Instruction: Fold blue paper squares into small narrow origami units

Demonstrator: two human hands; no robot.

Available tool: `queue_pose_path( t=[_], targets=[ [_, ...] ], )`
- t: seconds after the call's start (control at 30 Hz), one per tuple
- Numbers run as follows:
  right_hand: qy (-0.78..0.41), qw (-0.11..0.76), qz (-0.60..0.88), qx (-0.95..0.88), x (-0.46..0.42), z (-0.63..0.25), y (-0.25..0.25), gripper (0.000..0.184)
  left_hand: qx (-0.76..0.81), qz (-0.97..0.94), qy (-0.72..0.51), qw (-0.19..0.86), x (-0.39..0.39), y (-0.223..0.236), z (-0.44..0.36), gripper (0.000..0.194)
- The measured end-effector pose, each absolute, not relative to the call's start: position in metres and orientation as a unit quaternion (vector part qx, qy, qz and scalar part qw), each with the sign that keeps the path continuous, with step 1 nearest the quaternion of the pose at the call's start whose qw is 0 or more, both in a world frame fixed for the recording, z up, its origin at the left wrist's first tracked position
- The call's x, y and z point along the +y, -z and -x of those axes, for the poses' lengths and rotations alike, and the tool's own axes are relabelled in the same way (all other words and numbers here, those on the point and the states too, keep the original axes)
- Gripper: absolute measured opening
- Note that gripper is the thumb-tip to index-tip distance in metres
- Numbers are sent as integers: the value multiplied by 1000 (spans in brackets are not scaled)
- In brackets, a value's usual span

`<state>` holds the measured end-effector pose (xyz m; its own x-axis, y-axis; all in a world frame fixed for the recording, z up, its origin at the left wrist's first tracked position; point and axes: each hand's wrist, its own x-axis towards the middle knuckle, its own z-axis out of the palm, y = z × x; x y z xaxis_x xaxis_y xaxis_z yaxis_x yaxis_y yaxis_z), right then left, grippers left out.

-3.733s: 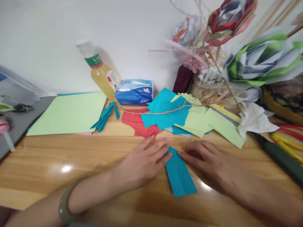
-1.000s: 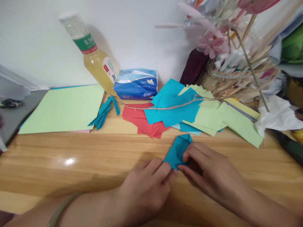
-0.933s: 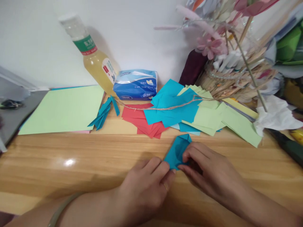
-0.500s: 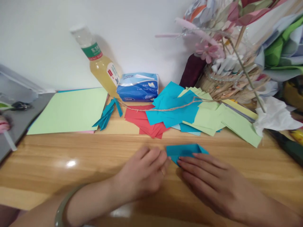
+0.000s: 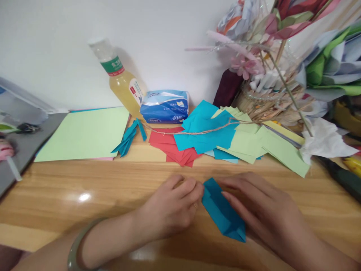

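Note:
A folded piece of blue paper (image 5: 224, 212) lies slantwise over the wooden table, its creased flaps showing and its lower right corner folded to a point. My right hand (image 5: 267, 210) grips its right side, the thumb on the near face and the fingers behind. My left hand (image 5: 176, 205) is closed with curled fingers, its fingertips at the paper's upper left edge. Whether the left fingertips pinch that edge firmly is partly hidden. A bangle (image 5: 80, 241) circles the left wrist.
Behind lie red paper sheets (image 5: 175, 145), blue sheets (image 5: 210, 131), light green sheets (image 5: 284, 150) and small folded blue strips (image 5: 126, 139). A tissue pack (image 5: 165, 107), a drink bottle (image 5: 124, 84) and a green paper stack (image 5: 84, 133) stand or lie near the wall. Paper flowers (image 5: 329, 64) fill the right.
The blue paper has turned from lying level to slanting down to the right. My right hand has gone from lying flat over it to gripping its side. My left hand stays nearly in place.

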<state>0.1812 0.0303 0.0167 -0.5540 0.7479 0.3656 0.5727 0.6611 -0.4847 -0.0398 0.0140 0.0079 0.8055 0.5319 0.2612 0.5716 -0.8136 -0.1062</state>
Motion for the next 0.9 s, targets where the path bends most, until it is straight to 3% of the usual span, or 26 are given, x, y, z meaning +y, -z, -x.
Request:
queue_pose_path(
  t=[0.2,0.43,0.67,0.9],
  targets=[
    [-164,241,378,-879,43,-177,-4,18,-316,936,136,70,17,-11,38,22],
    [-36,224,274,-934,41,-181,-5,23,-352,916,172,88,25,-13,34,21],
    [1,218,228,-949,41,-183,-8,29,-362,901,206,119,26,-5,28,19],
    [42,212,226,-950,38,-180,-12,35,-334,907,243,82,21,-1,26,21]
  ],
)
